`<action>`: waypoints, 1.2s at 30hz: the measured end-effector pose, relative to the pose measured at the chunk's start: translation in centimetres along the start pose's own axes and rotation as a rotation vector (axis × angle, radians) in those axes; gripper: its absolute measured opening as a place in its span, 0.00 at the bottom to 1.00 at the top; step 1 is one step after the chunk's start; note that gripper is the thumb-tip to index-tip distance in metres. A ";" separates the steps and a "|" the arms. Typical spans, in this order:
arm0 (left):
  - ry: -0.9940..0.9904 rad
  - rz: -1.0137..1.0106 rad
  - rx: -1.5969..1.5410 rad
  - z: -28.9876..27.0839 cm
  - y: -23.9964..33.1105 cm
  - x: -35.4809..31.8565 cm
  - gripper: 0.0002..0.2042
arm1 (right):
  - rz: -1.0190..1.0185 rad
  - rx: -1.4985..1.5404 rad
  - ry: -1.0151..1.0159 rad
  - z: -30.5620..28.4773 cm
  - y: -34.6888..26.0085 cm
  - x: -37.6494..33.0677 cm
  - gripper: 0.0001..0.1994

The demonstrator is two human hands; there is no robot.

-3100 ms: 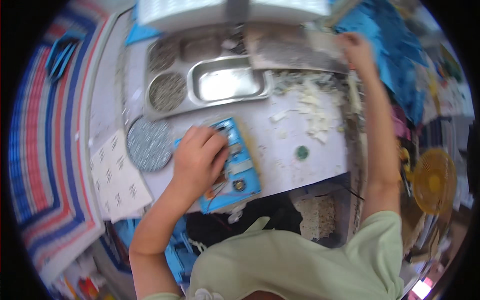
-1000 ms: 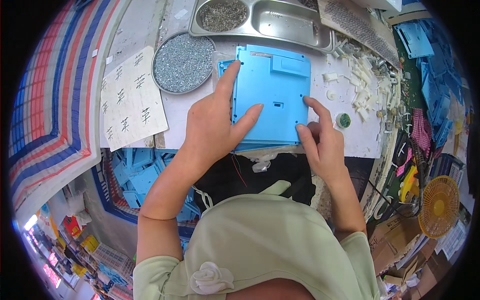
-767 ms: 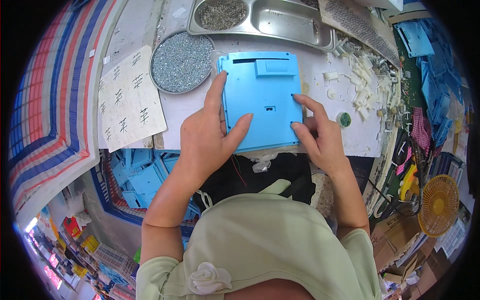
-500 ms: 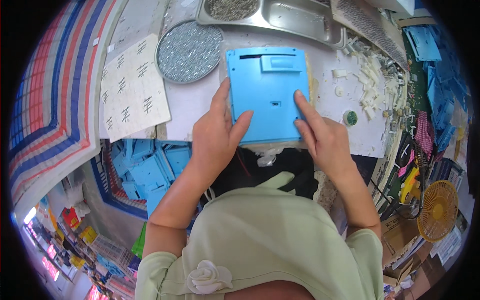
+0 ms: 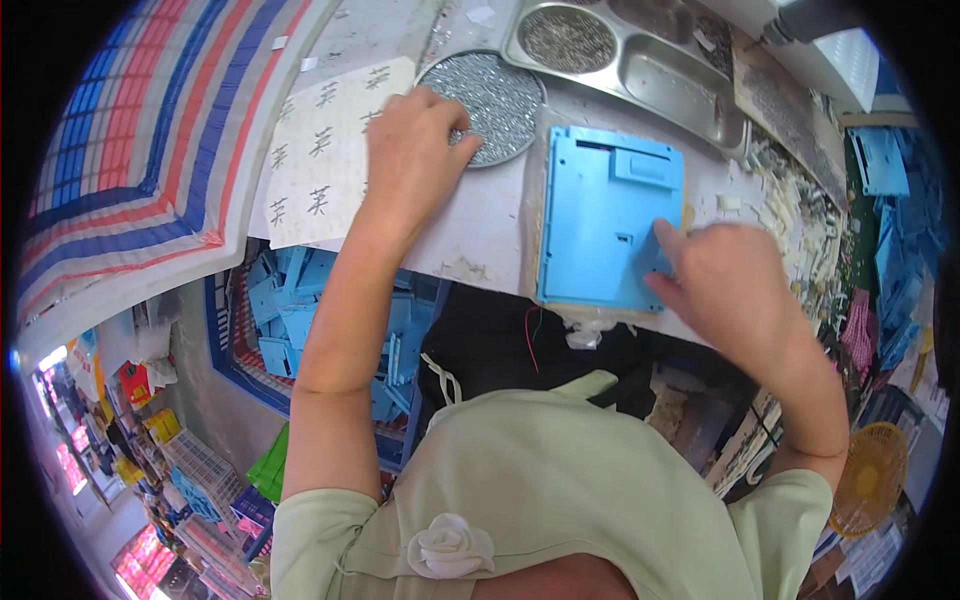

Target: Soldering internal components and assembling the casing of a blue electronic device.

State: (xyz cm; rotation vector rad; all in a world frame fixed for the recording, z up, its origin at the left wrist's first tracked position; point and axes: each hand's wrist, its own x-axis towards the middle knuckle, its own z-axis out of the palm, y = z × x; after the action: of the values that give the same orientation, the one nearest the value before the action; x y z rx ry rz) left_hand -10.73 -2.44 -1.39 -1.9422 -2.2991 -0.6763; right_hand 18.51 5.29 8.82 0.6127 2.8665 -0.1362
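Handwritten sheet point(image 5: 340, 170), left hand point(image 5: 415, 145) at dish point(image 5: 543, 100), perhaps screws point(image 5: 500, 105), blue panel point(image 5: 590, 220)

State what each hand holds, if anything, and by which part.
Right hand: touching the blue panel near its right edge, no clear grip. Left hand, at the dish: cannot tell.

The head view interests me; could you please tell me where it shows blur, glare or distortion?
In the head view, the right hand looks slightly motion-blurred, while the blue panel is fairly crisp; also in the head view, the striped sheet appears bent toward the left edge by the fisheye, and a bright patch glares at lower left.
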 end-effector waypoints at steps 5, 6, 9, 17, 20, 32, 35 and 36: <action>0.022 0.016 -0.183 1.0 0.2 1.0 0.05 | -0.179 0.102 0.450 1.3 1.7 12.8 0.06; 0.064 0.025 -0.192 1.3 -0.1 1.2 0.05 | -0.263 0.048 0.505 2.9 1.9 15.6 0.05; 0.107 0.004 -0.148 1.4 -0.8 1.0 0.06 | -0.245 -0.094 0.357 4.8 0.5 19.6 0.07; 0.099 0.007 -0.066 1.7 -1.5 1.3 0.07 | -0.219 0.071 0.413 3.4 2.2 20.0 0.07; 0.107 0.014 -0.097 1.8 -1.4 1.7 0.08 | -0.238 0.245 0.481 3.1 3.7 18.7 0.08; 0.115 -0.013 -0.102 1.8 -1.4 2.0 0.05 | 0.241 0.807 0.614 6.4 9.4 4.1 0.08; 0.109 -0.046 -0.112 1.9 -1.5 1.9 0.06 | 0.252 0.809 0.644 7.9 8.8 3.4 0.06; 0.113 -0.039 -0.120 1.9 -1.5 1.9 0.05 | 0.250 0.791 0.653 7.9 8.4 3.5 0.06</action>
State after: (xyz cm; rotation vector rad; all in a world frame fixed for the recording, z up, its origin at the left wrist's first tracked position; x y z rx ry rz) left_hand -12.10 -0.14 -2.89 -1.8580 -2.2831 -0.9230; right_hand 20.27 13.24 0.00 1.3546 3.2218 -1.2802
